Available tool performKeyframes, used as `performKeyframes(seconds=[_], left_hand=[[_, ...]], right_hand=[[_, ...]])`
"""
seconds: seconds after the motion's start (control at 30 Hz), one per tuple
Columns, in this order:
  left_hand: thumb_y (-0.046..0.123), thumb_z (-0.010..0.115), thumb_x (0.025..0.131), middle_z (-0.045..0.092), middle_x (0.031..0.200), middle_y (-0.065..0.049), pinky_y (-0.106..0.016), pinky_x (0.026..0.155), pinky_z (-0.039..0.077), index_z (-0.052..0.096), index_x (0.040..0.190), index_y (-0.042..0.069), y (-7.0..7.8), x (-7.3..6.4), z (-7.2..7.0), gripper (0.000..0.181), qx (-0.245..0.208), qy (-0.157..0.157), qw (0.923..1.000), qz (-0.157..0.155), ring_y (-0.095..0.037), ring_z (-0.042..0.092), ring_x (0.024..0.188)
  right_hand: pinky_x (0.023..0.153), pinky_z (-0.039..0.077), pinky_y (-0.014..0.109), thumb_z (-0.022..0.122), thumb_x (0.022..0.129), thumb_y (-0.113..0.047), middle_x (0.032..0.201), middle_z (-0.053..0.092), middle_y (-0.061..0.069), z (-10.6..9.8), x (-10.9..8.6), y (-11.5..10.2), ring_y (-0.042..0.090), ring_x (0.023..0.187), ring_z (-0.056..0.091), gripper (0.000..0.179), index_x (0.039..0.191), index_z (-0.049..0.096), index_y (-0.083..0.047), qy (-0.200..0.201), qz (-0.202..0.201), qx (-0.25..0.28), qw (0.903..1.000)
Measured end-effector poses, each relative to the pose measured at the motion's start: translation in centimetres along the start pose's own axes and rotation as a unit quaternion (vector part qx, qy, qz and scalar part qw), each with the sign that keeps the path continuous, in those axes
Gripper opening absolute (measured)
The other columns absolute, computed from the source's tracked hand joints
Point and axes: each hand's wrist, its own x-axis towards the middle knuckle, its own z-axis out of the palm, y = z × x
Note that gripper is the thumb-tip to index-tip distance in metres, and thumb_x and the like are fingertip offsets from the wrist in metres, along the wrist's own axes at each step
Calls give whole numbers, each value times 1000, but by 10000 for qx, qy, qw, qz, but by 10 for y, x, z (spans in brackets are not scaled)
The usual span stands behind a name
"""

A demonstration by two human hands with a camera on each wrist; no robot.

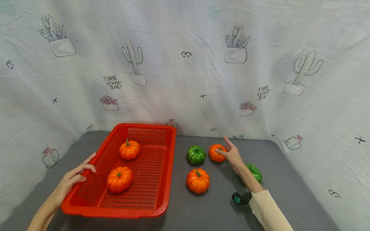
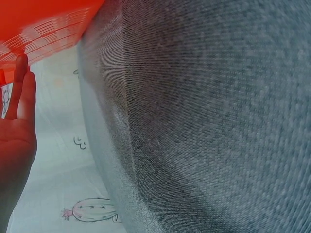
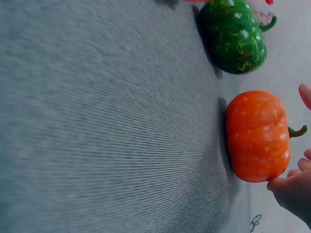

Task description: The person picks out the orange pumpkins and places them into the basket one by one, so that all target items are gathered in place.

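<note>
My left hand (image 1: 70,181) holds the left rim of a red plastic basket (image 1: 167,179); in the left wrist view two straight fingers (image 2: 29,92) lie against its outer wall. Inside the basket sit two orange pumpkins, one toward the back (image 1: 129,149) and another nearer the front (image 1: 120,179). To the right, my right hand (image 1: 234,158) is spread at an orange pumpkin (image 1: 216,153) on the table. The right wrist view shows one digit touching the lower side of that pumpkin (image 3: 257,136), while another stands apart from it.
Left of the reached pumpkin stands a green pumpkin (image 1: 196,155), with an orange pumpkin (image 1: 198,181) in front of it. Another green pumpkin (image 1: 255,173) is partly hidden behind my right forearm. A printed white curtain (image 1: 185,80) borders the grey table (image 1: 214,211).
</note>
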Motion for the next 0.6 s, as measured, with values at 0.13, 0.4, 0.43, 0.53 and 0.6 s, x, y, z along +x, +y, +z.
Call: performKeyframes(seconds=[0.13,0.4,0.43,0.53,0.6], left_hand=[[-12,28,93,19,157,13,-18,84,43,49,113,-10,1,0,1,29,-96,13,10000,-5,5,30,128],[-10,28,94,20,156,13,-19,84,43,50,113,-9,0,1,1,28,1,71,10000,-67,4,31,127],[-11,28,94,20,157,12,-19,84,44,50,113,-9,0,1,1,28,-33,64,10000,-51,3,31,128],[-12,28,93,19,157,12,-21,84,45,49,113,-10,0,1,1,29,-238,21,9997,-6,2,32,127],[-13,27,93,19,157,11,-22,84,46,49,113,-10,0,1,1,30,-319,-3,9995,25,1,32,127]], right_hand=[[114,9,44,68,88,-10,159,7,12,-4,8,3,28,145,1,82,152,17,-4,-142,244,-8,9996],[113,9,48,68,88,-12,159,12,13,-15,19,19,33,145,5,80,151,20,-1,-656,261,42,9975],[113,9,48,68,88,-12,158,14,13,-15,20,19,32,145,6,80,151,21,-1,-715,275,59,9970],[113,8,49,69,87,-13,158,15,13,-17,22,20,32,145,5,80,150,22,0,-918,253,44,9955],[113,8,50,70,87,-14,158,15,13,-19,24,20,32,145,5,80,150,22,0,-1030,228,17,9944]])
